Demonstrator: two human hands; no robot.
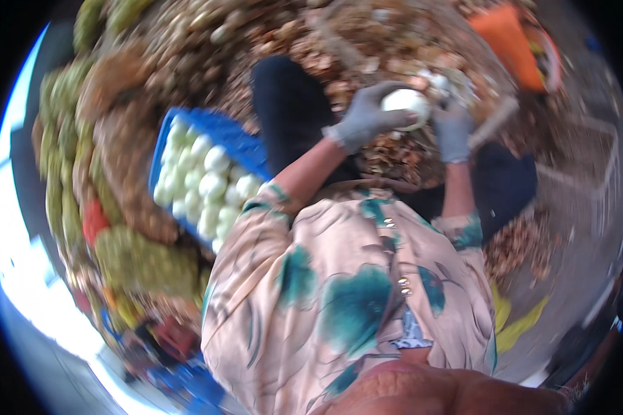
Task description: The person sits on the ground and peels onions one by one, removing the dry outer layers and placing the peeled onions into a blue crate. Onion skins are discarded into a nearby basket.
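My left hand [361, 116], in a grey glove, grips a peeled white onion [407, 108] between thumb and fingers. Just right of the onion is my right hand [452, 127], gloved as well, its fingers bent. Whether it holds something is lost in the blur. Beyond it lie small pale pieces [439, 83]. Both hands are above a heap of dry brown onion skins [400, 158] between my bent legs. By my left leg stands a blue plastic crate [239, 142] filled with peeled onions [213, 184].
Unpeeled onions [187, 65] lie in a pile ahead on the left. Filled yellow-green mesh sacks [140, 262] line the left side. At the far right are an orange container [509, 46] and a pale plastic crate [576, 179]. More skins [522, 246] litter the floor near my right leg.
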